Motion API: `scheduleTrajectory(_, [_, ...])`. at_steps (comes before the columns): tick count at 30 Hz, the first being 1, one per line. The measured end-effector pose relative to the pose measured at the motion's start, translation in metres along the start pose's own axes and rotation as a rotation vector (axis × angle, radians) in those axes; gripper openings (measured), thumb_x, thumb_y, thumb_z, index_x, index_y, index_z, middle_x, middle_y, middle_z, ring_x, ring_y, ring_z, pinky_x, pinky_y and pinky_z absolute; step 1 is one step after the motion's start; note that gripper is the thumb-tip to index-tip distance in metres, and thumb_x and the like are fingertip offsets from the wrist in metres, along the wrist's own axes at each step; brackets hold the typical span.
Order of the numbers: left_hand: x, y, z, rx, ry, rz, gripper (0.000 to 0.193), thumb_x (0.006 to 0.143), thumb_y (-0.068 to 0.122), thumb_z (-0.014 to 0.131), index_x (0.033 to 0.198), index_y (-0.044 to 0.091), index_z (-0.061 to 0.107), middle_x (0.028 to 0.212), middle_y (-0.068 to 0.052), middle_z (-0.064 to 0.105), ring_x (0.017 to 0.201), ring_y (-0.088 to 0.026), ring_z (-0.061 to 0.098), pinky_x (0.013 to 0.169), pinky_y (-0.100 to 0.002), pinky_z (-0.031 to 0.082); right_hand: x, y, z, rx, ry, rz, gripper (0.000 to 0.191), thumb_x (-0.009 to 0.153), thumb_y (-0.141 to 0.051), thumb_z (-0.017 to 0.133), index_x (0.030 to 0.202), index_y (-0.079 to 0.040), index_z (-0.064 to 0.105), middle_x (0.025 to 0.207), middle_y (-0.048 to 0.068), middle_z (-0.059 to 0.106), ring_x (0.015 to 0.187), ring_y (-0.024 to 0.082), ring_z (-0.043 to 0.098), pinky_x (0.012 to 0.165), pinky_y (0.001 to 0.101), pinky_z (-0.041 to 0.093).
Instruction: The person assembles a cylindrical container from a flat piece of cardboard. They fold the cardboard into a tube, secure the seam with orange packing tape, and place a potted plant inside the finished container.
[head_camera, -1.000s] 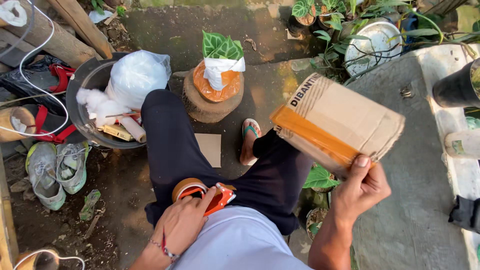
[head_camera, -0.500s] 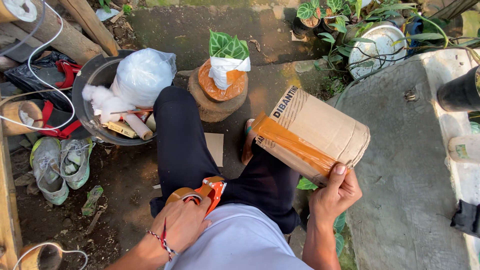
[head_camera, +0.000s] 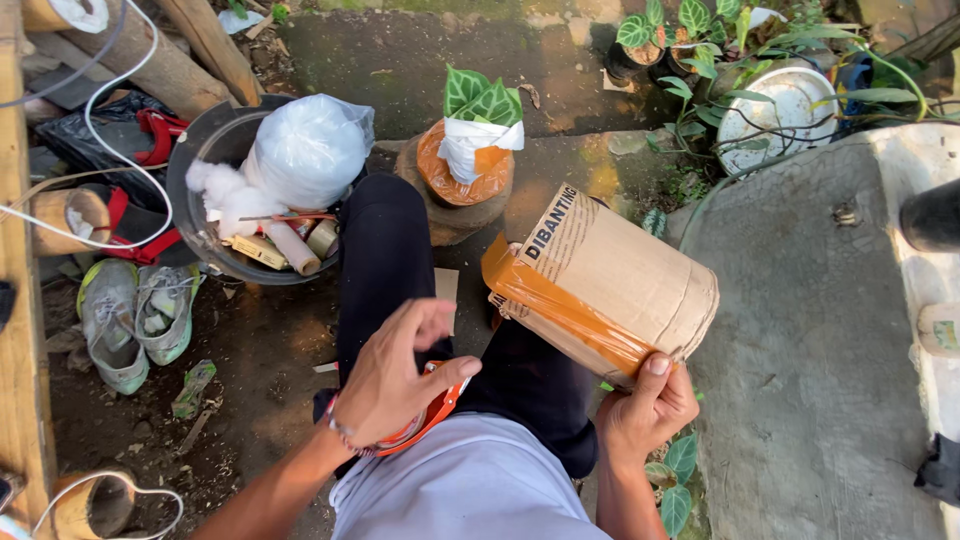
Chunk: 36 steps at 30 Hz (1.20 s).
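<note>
Parcel (head_camera: 610, 285) swung nearer, brown cardboard, orange tape band, right hand (head_camera: 645, 410) gripping

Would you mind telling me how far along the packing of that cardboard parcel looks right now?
Done: the cardboard parcel is rolled shut, with a band of orange tape already across one end. In hand: the right hand grips the parcel's lower edge, while the left hand holds the orange tape dispenser on the lap. Left: the parcel's other end shows no tape, and the wrapped potted plant sits untouched ahead on the ground.

Left hand (head_camera: 395, 375) palm down over lap, fingers curled, thumb out. Right hand (head_camera: 645, 410) raised, fingers clamped, gripping.
</note>
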<state>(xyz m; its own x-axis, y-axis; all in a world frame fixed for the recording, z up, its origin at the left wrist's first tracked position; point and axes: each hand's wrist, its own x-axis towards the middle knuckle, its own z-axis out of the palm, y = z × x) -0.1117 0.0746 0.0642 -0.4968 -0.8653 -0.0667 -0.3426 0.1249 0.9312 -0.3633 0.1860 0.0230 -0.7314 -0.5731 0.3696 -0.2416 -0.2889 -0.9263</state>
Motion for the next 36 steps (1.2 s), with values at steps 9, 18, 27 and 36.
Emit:
scheduleTrajectory(9, [0.03, -0.011, 0.033, -0.548, -0.041, -0.033, 0.053, 0.088, 0.045, 0.078, 0.118, 0.001, 0.075, 0.106, -0.006, 0.08, 0.102, -0.015, 0.071, 0.095, -0.032, 0.055, -0.027, 0.024, 0.006, 0.171, -0.034, 0.014, 0.037, 0.111, -0.029, 0.062, 0.105, 0.007, 0.063, 0.098, 0.01, 0.07, 0.088, 0.01, 0.062, 0.083, 0.025, 0.051])
scheduleTrajectory(18, [0.023, -0.014, 0.032, -0.978, 0.112, 0.105, 0.023, 0.094, 0.011, 0.079, 0.112, -0.001, 0.073, 0.108, -0.005, 0.075, 0.1, -0.011, 0.066, 0.095, -0.028, 0.052, -0.037, 0.052, -0.005, 0.425, -0.198, 0.21, 0.032, 0.108, -0.028, 0.062, 0.107, 0.005, 0.063, 0.115, 0.015, 0.071, 0.108, 0.021, 0.066, 0.1, 0.0373, 0.053])
scheduleTrajectory(27, [0.013, 0.008, -0.006, 0.176, 0.431, 0.619, 0.017, 0.081, 0.024, 0.086, 0.09, 0.011, 0.079, 0.092, -0.004, 0.077, 0.095, -0.019, 0.068, 0.12, -0.057, 0.026, -0.02, 0.018, 0.027, -0.199, -0.243, 0.044, 0.046, 0.096, -0.022, 0.073, 0.134, -0.007, 0.052, 0.134, 0.01, 0.055, 0.117, 0.021, 0.056, 0.102, 0.0411, 0.048])
scheduleTrajectory(36, [0.018, -0.016, 0.019, 0.284, 0.205, 0.751, 0.017, 0.08, 0.023, 0.089, 0.087, 0.011, 0.077, 0.081, 0.0, 0.07, 0.092, -0.017, 0.066, 0.117, -0.055, 0.026, 0.041, -0.046, 0.03, -0.502, -0.884, -0.786, 0.059, 0.075, -0.033, 0.092, 0.117, -0.011, 0.057, 0.118, 0.009, 0.066, 0.112, 0.032, 0.063, 0.112, 0.0554, 0.032])
